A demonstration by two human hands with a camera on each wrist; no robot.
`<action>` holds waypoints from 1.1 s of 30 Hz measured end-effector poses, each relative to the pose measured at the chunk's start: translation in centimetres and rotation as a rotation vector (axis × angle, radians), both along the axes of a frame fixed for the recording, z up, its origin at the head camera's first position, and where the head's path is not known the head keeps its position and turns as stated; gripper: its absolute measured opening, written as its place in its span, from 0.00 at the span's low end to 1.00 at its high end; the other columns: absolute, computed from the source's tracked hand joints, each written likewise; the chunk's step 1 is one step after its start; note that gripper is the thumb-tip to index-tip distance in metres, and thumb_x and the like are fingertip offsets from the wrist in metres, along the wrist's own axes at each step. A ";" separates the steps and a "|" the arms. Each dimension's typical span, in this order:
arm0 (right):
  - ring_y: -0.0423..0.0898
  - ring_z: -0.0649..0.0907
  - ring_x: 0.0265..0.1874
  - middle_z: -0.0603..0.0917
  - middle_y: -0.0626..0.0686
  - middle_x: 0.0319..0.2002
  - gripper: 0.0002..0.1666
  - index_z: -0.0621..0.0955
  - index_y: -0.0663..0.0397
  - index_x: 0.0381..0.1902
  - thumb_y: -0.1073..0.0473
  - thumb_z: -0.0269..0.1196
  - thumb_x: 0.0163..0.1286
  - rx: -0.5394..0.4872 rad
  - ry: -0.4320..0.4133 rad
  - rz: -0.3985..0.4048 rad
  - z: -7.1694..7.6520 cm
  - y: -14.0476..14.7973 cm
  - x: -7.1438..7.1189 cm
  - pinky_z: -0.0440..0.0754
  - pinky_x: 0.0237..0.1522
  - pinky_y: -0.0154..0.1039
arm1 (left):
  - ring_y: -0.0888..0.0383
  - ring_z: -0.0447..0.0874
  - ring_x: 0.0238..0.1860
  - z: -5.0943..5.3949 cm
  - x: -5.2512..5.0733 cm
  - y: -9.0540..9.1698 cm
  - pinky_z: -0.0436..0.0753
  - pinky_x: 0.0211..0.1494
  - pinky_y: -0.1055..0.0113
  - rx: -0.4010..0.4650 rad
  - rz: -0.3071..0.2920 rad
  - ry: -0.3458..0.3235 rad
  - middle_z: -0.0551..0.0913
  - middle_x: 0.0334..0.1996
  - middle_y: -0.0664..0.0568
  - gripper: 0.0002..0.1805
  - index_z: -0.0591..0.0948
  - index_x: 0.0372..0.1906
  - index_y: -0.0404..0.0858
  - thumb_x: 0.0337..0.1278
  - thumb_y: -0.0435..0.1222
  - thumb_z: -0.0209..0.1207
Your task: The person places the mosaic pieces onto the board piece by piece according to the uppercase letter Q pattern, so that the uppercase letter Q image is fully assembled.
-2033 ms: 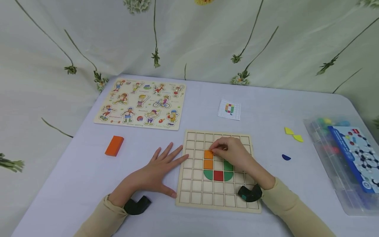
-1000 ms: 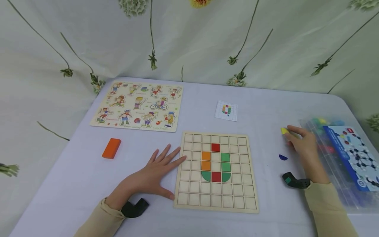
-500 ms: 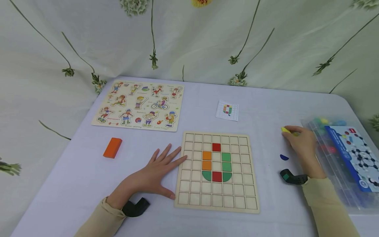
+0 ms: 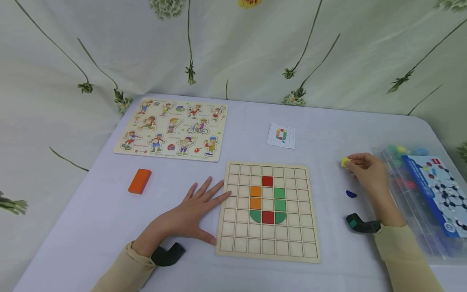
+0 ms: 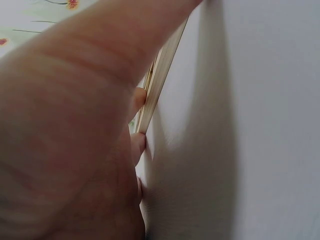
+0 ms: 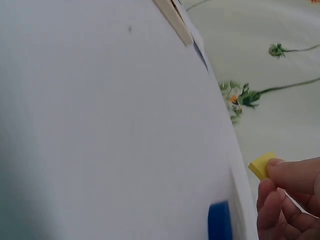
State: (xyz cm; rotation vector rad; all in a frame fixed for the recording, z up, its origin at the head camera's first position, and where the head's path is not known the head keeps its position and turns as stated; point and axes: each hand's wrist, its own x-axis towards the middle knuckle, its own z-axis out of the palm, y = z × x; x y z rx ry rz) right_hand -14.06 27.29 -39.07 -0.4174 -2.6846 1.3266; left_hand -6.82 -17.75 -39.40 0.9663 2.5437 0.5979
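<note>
My right hand pinches a yellow piece between thumb and fingers; the right wrist view shows the yellow piece at the fingertips. Some yellow also shows behind the fingers in the head view. A dark blue half-round piece lies just below that hand. My left hand lies flat with spread fingers, its fingertips touching the left edge of the wooden grid board. On the board are two orange squares, two green squares, two red squares, the upper one apart, and two green rounded pieces.
A small pattern card lies behind the board. The sports picture puzzle is at the back left, with an orange block in front of it. At the right stands a clear plastic case with a blue molecule-print booklet on top.
My right hand has left the board, where the upper red square now shows, moved right to the yellow pieces and pinched one, shifting it slightly left. My left hand has stayed at the board's edge.
</note>
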 end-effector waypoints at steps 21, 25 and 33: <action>0.48 0.80 0.28 0.83 0.52 0.31 0.05 0.83 0.62 0.37 0.67 0.63 0.63 -0.157 0.028 0.691 2.1 -14.2 -0.9 0.79 0.31 0.35 | 0.48 0.21 0.70 0.2 -0.2 0.0 0.30 0.64 0.41 -0.006 -0.005 -0.013 0.36 0.74 0.51 0.62 0.50 0.74 0.50 0.31 0.63 0.69; 0.46 0.78 0.27 0.82 0.48 0.28 0.03 0.84 0.57 0.34 0.65 0.64 0.63 -0.111 0.009 0.740 1.5 -15.2 -1.4 0.76 0.31 0.38 | 0.47 0.21 0.70 0.2 0.0 0.0 0.30 0.64 0.41 -0.013 -0.001 -0.019 0.37 0.74 0.51 0.62 0.50 0.74 0.50 0.31 0.63 0.68; 0.45 0.76 0.29 0.82 0.46 0.27 0.02 0.85 0.54 0.32 0.63 0.64 0.63 -0.029 -0.047 0.765 0.8 -16.1 -2.0 0.74 0.34 0.39 | 0.47 0.21 0.70 0.2 0.0 0.0 0.30 0.64 0.41 -0.022 0.001 -0.017 0.36 0.74 0.51 0.62 0.50 0.74 0.50 0.31 0.62 0.69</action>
